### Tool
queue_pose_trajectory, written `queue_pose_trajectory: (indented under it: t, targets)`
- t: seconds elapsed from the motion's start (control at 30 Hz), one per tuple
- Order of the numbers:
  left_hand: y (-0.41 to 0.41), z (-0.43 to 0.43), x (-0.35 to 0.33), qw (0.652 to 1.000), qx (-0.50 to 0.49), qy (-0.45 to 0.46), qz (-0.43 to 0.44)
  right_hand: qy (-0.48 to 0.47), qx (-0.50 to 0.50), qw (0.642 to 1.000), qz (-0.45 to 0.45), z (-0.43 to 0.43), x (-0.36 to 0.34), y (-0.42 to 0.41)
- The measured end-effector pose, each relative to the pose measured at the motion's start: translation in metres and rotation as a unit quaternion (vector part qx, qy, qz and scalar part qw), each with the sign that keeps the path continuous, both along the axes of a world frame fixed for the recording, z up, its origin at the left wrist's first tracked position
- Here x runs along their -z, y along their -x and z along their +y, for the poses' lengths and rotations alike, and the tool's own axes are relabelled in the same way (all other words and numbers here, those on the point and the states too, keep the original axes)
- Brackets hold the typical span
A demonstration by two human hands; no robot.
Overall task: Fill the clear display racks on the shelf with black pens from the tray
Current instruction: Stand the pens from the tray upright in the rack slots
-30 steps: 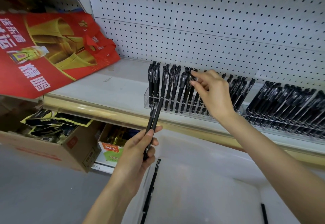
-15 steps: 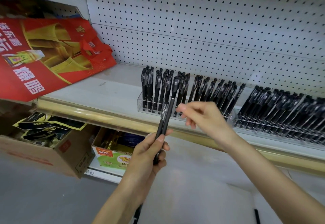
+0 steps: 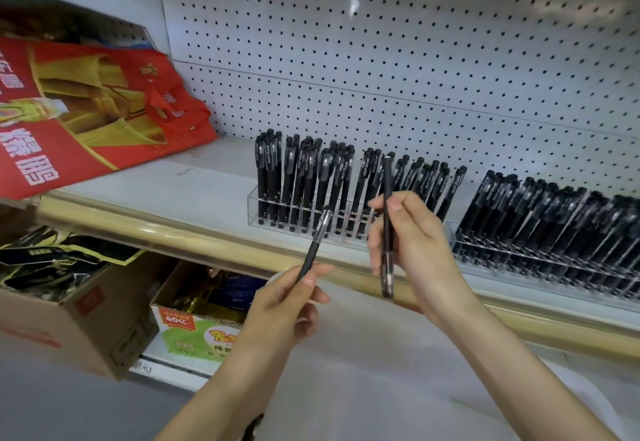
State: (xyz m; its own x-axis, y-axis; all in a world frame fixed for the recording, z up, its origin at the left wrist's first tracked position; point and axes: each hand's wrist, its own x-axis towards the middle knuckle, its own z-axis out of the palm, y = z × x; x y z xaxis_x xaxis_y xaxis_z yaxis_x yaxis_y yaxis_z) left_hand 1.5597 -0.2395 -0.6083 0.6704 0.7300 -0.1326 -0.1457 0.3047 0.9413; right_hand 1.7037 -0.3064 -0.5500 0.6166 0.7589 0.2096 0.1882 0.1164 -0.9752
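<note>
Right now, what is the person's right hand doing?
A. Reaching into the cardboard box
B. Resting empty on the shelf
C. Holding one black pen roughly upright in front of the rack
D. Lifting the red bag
C: the right hand grips a single black pen that stands nearly vertical in front of the clear rack, while the left hand holds another pen lower down.

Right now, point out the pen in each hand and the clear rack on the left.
Pen in the left hand [image 3: 317, 236]: head view, on the clear cap end above the fingers.
Pen in the right hand [image 3: 387, 177]: head view, on the barrel above the thumb.
Left clear rack [image 3: 254, 208]: head view, on its left end wall.
</note>
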Motion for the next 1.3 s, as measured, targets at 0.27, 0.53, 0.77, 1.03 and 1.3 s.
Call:
queue_pose_trajectory:
  t: [0.27, 0.53, 0.77, 1.03, 1.3]
  targets:
    - [-0.009, 0.016, -0.002, 1.0, -0.002, -0.019, -0.008, 0.185, -0.006, 0.981, -0.056, -0.018, 0.003, -0.015]
    - [-0.03, 0.035, -0.016, 0.997, 0.001, -0.056, -0.049, 0.221, -0.018, 0.967, -0.122, -0.035, -0.026, -0.031]
    - [-0.029, 0.051, -0.012, 0.993, 0.022, -0.117, -0.015, 0.286, -0.038, 0.946, -0.145, -0.024, -0.042, -0.039]
    - [-0.012, 0.057, 0.001, 0.983, 0.004, -0.18, 0.049, 0.195, -0.067, 0.979, 0.009, -0.01, -0.039, -0.034]
    - [-0.01, 0.058, 0.003, 0.978, 0.022, -0.204, 0.023, 0.148, -0.08, 0.986, 0.009, -0.001, -0.032, -0.024]
